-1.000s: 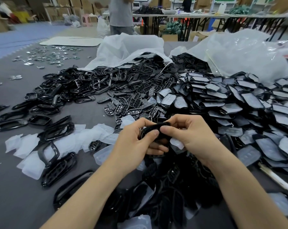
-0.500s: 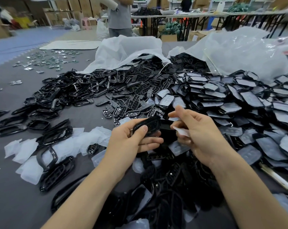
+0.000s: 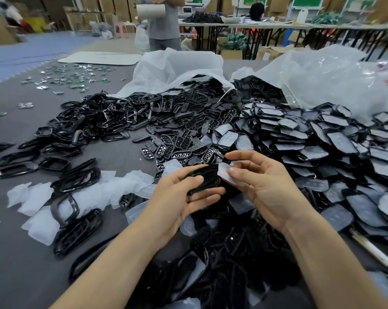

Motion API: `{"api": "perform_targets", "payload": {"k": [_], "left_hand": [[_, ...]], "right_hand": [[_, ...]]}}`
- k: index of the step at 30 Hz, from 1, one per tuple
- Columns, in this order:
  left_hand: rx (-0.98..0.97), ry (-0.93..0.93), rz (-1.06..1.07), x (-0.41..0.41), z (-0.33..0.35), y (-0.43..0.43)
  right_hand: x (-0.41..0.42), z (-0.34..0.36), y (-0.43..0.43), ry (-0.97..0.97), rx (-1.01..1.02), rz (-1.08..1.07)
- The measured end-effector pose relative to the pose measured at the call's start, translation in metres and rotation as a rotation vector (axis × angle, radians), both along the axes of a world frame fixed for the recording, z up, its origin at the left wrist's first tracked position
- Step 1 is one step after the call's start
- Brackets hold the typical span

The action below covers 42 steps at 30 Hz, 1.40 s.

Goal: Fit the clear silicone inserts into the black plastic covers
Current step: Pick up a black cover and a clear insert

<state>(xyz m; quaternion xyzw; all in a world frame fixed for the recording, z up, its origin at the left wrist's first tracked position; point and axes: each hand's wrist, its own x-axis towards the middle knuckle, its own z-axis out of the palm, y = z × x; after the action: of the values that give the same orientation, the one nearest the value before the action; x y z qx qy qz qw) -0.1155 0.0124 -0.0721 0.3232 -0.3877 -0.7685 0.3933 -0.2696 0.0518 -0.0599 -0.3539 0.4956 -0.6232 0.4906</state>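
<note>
Heaps of glossy black plastic covers (image 3: 188, 121) sprawl across the grey table (image 3: 17, 259), which is bare at the left, with loose clear silicone inserts (image 3: 126, 186) beside them. Left hand (image 3: 177, 199) curls round one black cover (image 3: 205, 178). Right hand (image 3: 264, 190), fingers half open, pinches a cloudy clear insert (image 3: 227, 176) at its right end.
</note>
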Motion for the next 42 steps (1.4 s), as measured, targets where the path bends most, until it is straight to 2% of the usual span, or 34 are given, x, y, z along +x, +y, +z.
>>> {"api": "perform_targets", "payload": {"k": [13, 33, 42], "left_hand": [[0.031, 0.091, -0.017, 0.003, -0.0057, -0.0054], [-0.017, 0.023, -0.033, 0.002, -0.0061, -0.0055], [-0.077, -0.007, -0.046, 0.0017, -0.0047, -0.0018]], "right_hand": [[0.0042, -0.0019, -0.0045, -0.053, -0.065, -0.094], [0.0043, 0.0029, -0.0022, -0.024, -0.016, -0.087], [0.0047, 0.0079, 0.0004, -0.204, 0.007, -0.029]]}}
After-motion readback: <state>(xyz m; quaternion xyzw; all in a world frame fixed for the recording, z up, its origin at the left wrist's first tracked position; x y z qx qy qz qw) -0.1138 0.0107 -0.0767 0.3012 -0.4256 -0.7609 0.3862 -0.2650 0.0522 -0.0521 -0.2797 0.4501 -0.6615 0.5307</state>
